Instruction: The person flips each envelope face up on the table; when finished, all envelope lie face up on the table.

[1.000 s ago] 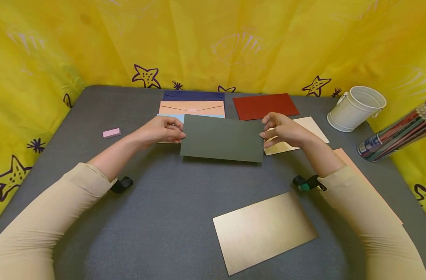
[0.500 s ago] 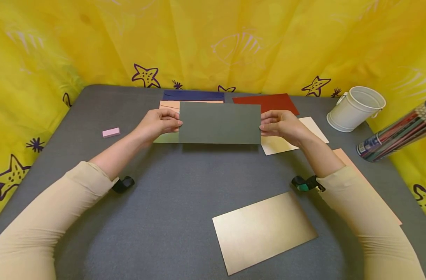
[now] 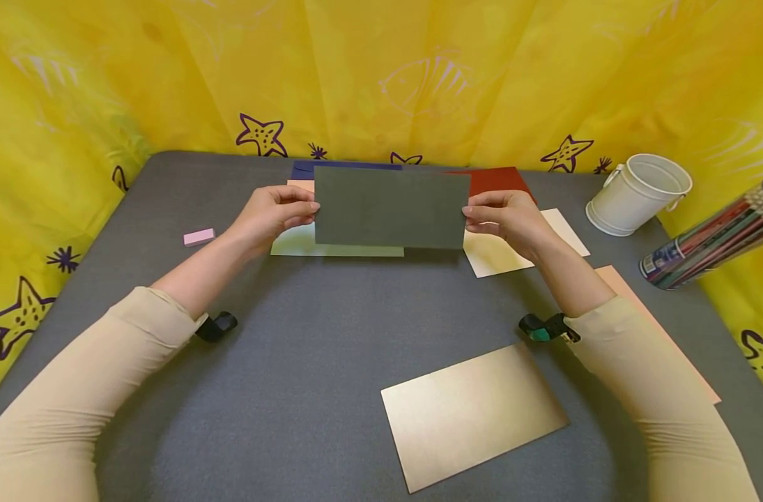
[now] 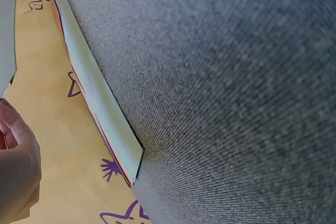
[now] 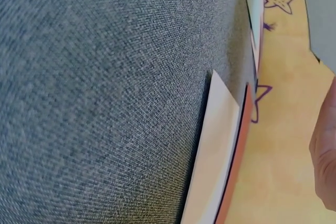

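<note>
A dark grey-green envelope [image 3: 390, 207], its plain face toward me, is held up over the far part of the table. My left hand [image 3: 271, 215] pinches its left edge between thumb and fingers. At the opposite short edge, my right hand [image 3: 502, 217] pinches it the same way. Behind and below it lie overlapping envelopes: a navy one [image 3: 302, 169], a peach one [image 3: 299, 185] and a pale green one [image 3: 356, 251], all partly hidden. In the left wrist view the pale green envelope [image 4: 100, 90] lies flat on the table, with the held envelope [image 4: 7, 35] above it.
Near the right hand lie a red envelope [image 3: 503, 183] and a cream one [image 3: 563, 226]. A gold envelope [image 3: 475, 418] is in front, and a peach one [image 3: 638, 307] lies under the right forearm. A pink eraser [image 3: 199, 238], white bucket [image 3: 638, 195] and pencil tub [image 3: 701, 240] stand around.
Both hands have carried the dark grey-green envelope up and away from me. It now overlaps the navy and red envelopes, and the pale green envelope's near edge shows below it.
</note>
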Action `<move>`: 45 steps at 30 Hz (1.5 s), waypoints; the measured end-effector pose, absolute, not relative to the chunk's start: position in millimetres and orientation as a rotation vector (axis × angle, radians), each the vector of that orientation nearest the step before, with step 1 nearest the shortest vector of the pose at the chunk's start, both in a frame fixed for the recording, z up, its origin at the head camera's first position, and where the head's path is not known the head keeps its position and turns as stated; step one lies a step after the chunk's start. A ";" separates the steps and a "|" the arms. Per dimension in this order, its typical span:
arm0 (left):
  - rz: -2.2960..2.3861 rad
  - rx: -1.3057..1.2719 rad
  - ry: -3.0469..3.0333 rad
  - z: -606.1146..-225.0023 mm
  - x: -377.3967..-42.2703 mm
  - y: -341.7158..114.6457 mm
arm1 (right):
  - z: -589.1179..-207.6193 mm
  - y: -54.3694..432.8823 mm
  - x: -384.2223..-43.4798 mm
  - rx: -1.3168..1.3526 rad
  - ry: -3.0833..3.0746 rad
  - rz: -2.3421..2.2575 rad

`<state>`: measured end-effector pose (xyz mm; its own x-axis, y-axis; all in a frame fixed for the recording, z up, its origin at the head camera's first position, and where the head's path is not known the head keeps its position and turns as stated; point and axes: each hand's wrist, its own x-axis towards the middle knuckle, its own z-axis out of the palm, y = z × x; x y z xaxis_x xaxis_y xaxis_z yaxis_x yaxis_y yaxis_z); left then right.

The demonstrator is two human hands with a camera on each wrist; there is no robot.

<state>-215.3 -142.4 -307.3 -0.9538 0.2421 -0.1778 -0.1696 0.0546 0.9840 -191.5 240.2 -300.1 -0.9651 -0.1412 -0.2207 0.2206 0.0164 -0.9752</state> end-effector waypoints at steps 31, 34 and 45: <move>2.010 0.048 1.959 -314.0 -216.6 -149.9 | -308.9 227.8 -191.6 0.103 2.058 -2.094; 1.958 0.049 1.987 -313.8 -218.1 -152.1 | -309.6 225.7 -191.1 0.105 2.069 -2.083; 1.607 0.119 2.165 -309.6 -223.0 -169.0 | -312.7 211.2 -189.5 0.064 2.230 -1.813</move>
